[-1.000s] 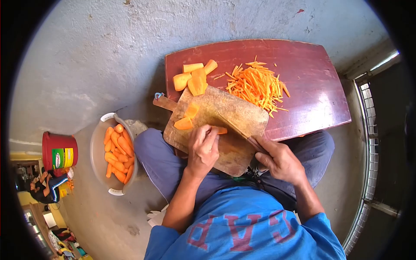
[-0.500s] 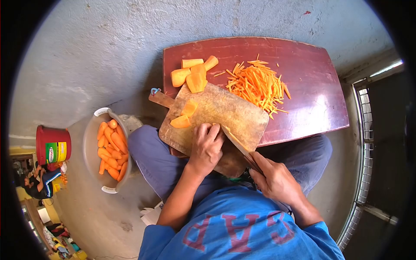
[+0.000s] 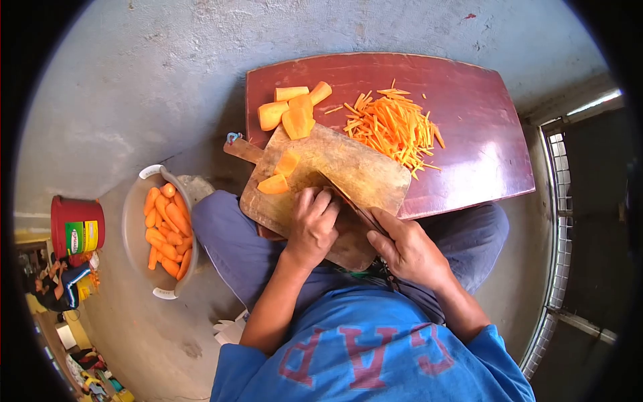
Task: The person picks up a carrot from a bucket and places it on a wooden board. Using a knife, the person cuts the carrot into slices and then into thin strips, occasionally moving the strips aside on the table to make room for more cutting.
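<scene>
My right hand [image 3: 412, 249] grips a kitchen knife [image 3: 349, 203] by its handle, the blade slanting up and left over a worn wooden cutting board [image 3: 365, 164]. Beside the blade, my left hand [image 3: 313, 226] is closed with curled fingers on the board. It presses on a carrot piece that the fingers and blade now hide; some orange showed there a moment ago. Two flat carrot pieces [image 3: 276, 182] lie on the board left of the knife. Past the board's far edge is a heap of carrot sticks [image 3: 395, 127]. Thick peeled carrot chunks [image 3: 295, 114] rest at the board's far left corner.
The board overlaps a dark red table [image 3: 475, 134] against a blue wall. On the floor to the left stands a grey basin [image 3: 134, 231] of whole carrots [image 3: 167, 228]. Farther left are a red bucket [image 3: 60, 224] and another person [image 3: 57, 285].
The knife blade has turned steeper and shifted left against my left fingers, covering the orange that showed there. The whole view has shifted slightly.
</scene>
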Demonstrator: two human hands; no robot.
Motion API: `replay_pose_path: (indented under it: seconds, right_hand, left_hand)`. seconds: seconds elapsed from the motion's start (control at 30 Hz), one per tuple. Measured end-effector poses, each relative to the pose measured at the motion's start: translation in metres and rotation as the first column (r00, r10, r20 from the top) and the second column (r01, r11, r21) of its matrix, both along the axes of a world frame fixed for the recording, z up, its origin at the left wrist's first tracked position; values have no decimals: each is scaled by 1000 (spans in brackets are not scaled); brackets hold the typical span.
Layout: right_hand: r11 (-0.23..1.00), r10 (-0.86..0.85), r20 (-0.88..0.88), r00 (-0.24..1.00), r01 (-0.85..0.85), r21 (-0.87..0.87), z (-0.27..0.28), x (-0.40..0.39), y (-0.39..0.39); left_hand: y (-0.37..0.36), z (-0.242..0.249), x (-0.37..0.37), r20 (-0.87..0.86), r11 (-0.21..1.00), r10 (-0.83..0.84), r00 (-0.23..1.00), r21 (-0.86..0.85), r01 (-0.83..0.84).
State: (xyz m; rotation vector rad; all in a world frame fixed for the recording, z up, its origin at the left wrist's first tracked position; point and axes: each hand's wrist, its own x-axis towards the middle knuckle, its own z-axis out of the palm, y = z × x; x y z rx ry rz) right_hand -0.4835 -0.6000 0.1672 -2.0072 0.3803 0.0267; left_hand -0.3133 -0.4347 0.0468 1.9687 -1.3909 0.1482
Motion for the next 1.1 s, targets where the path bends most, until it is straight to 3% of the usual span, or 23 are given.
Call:
replay_pose_path:
  seconds: [0.1,0.2,0.3,0.43,0.53,0.7,0.8,1.0,1.1]
  right_hand:
    - [999,8,-11,1000,-8,39,4,-10,2]
    - [999,21,-68,997,-23,-36,-9,0,4]
    - [999,17,81,997,-13,-50,-8,6,5]
    - [1000,16,61,998,-16,-10,-7,-3,9]
    - [997,42,29,999,-40,-65,-15,0,8]
    - [998,52,31,998,-51,-28,-14,-8,13]
    - [997,56,118,991,-50,-52,-24,5,10]
    - [997,52,5,999,-52,64,-6,2,11]
    - [995,51,146,988,-38,-88,-26,10,15]
  left_hand:
    - [-1,-1,5,22,999,3,1000,-38,-2]
    - [1,-2,4,-28,999,6,1000,-34,-7]
    - [3,3,3,-72,999,14,997,-29,-16]
    - [0,0,2,-48,991,85,995,-96,-89]
    - [5,-1,3,-63,996,89,994,-7,-89]
    - [4,-2,4,-48,990,86,995,-110,-91]
    - [3,-1,2,-71,989,105,992,-96,-112]
    - [5,-1,2,-99,985,141,985,-86,-150]
    - [3,-4,2,-98,982,143,985,-110,-154]
